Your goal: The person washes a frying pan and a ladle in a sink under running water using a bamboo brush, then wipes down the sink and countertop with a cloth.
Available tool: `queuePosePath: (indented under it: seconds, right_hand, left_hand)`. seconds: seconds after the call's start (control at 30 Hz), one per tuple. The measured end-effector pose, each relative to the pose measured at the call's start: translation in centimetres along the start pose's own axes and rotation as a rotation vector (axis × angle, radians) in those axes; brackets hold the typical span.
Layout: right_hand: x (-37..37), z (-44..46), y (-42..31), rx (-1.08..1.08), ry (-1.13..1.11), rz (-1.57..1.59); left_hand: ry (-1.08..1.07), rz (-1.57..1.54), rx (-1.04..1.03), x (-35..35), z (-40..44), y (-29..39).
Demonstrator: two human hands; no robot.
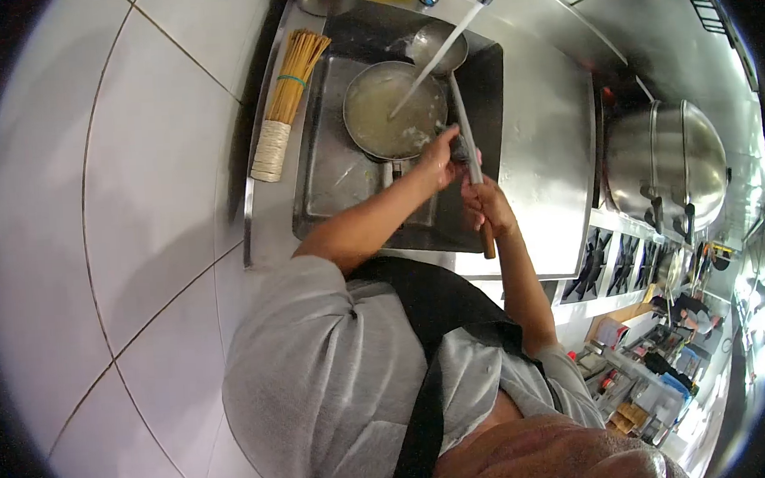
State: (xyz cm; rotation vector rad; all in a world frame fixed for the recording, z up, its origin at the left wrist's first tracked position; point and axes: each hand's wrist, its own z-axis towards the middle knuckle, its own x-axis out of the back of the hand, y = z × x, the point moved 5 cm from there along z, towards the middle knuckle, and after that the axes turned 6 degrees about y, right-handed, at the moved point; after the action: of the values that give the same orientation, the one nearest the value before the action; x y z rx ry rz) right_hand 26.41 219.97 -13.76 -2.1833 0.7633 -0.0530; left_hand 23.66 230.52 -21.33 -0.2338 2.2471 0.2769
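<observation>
A bundle of thin sticks (285,110) lies along the left edge of the sink (337,189). Inside the sink, a pan (348,111) of cloudy water takes the tap's stream (450,41), its handle toward the near edge. Just right of the pan is the ladle (460,105), bowl near the far-right corner, long axis running to the near edge. The left hand (437,160) has its grip closed around a dark item (458,148) at the ladle's shaft; the right hand (487,206) grips lower down, nearer the wooden end. Of the 2, the left is nearer the bowl. Farther right stands a large pot (669,168).
</observation>
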Motion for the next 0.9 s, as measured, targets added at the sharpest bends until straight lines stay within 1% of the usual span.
queuePosePath:
  seconds: [0.03,0.13,0.17,0.27,0.3,0.33,0.37,0.4,0.47,0.5,0.53,0.57,0.6,0.63,0.67,0.7,0.73,0.77,0.8,0.83,0.87,0.9]
  right_hand:
    - [0.1,0.2,-0.5,0.037,0.022,-0.069]
    - [0.3,0.0,-0.6,0.071,0.172,-0.279]
    - [0.3,0.1,-0.5,0.093,0.219,-0.372]
    - [-0.4,0.7,-0.3,0.156,0.334,-0.665]
    - [-0.8,1.0,-0.2,0.171,0.364,-0.772]
    - [-0.8,1.2,-0.2,0.189,0.395,-0.88]
    - [-0.4,1.3,-0.1,0.343,0.387,-1.018]
    - [-0.6,0.7,0.0,0.312,0.398,-1.092]
    - [-1.3,-0.8,0.2,0.244,0.421,-1.235]
    - [-1.4,-0.8,-0.1,0.284,0.426,-1.265]
    - [-1.3,-0.8,-0.4,0.32,0.431,-1.295]
    - [-1.4,-0.4,-1.1,0.367,0.434,-1.322]
    - [-1.3,0.2,-1.8,0.366,0.464,-1.31]
    - [-1.0,0.3,-2.0,0.353,0.49,-1.298]
    - [-0.5,0.4,-2.1,0.339,0.514,-1.292]
    - [0.0,0.0,-1.6,0.376,0.492,-1.313]
    - [0.1,-0.5,-0.5,0.326,0.494,-1.282]
    - [0.4,-1.3,0.3,0.291,0.498,-1.257]
    - [0.8,-2.1,1.2,0.255,0.501,-1.232]
    - [0.9,-2.6,2.1,0.275,0.483,-1.271]
    - [1.1,-3.1,3.2,0.291,0.463,-1.308]
    - [1.3,-3.2,4.0,0.302,0.447,-1.338]
  left_hand:
    - [-0.057,-0.042,-0.006,0.2,-0.3,-1.2]
    - [-0.155,-0.045,0.023,1.4,-0.4,1.7]
    - [-0.057,-0.022,0.047,1.9,-0.9,2.7]
    - [-0.087,0.432,0.027,0.6,-1.5,1.7]
    - [0.101,0.479,-0.093,1.0,0.0,0.3]
    - [0.149,0.582,-0.183,1.7,1.6,1.0]
    - [0.195,0.683,-0.275,0.9,1.6,3.2]
    - [0.243,0.785,-0.366,0.1,2.1,5.3]
    - [0.273,0.368,-0.553,-0.1,6.2,9.9]
    - [0.347,0.229,-0.546,0.0,6.7,11.0]
    - [0.312,0.351,-0.48,0.3,6.7,8.9]
    - [0.275,0.476,-0.422,-0.8,3.2,6.4]
    - [0.241,0.608,-0.366,-1.8,1.4,5.1]
    - [0.423,0.947,-0.6,1.1,5.6,3.1]
    - [0.296,0.912,-0.547,-0.8,2.1,3.6]
    - [0.27,1.049,-0.509,-1.4,1.3,5.2]
    - [0.239,1.184,-0.477,-1.6,2.0,7.5]
    - [0.256,1.517,-0.556,-1.3,2.9,10.3]
    - [0.319,1.611,-0.661,-1.3,1.8,12.8]
    - [0.339,1.648,-0.682,-2.2,-1.1,15.1]
    - [0.277,1.625,-0.523,-4.2,-5.2,17.6]
    - [0.543,1.712,-0.984,-4.4,-6.5,20.7]
